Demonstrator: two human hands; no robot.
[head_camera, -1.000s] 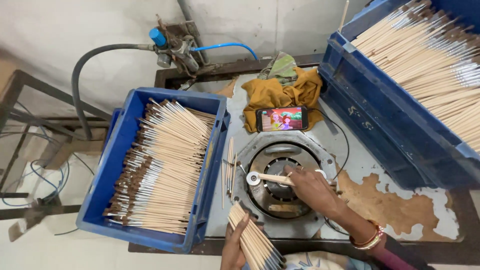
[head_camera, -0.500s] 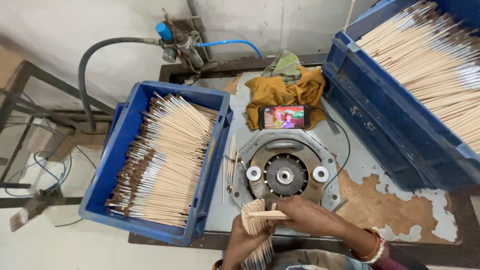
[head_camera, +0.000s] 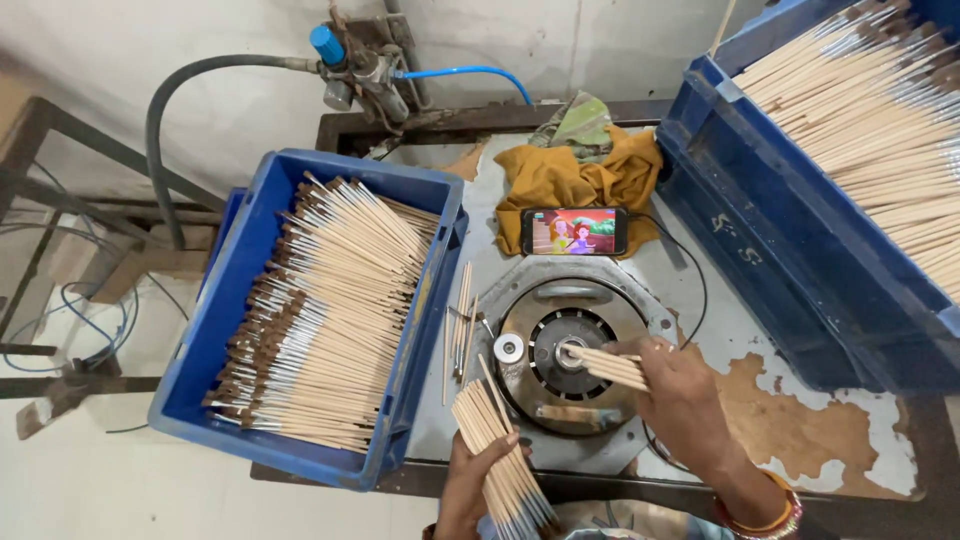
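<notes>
R hand (head_camera: 680, 385): brushes (head_camera: 610, 366) at machine hub (head_camera: 568, 355) | L hand (head_camera: 475, 480): brush bundle (head_camera: 495, 440)

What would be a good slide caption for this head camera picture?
Right hand feeds wooden sticks into round machine; left hand holds a bundle.

Bare forearms, with red and gold bangles (head_camera: 762, 518) on the right wrist.

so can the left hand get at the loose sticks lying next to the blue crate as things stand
Probably not freely: the left hand is already full, gripping a bundle of sticks. The loose sticks lie uncovered on the table beside the left blue crate, just ahead of it, so nothing blocks the path itself.
</notes>
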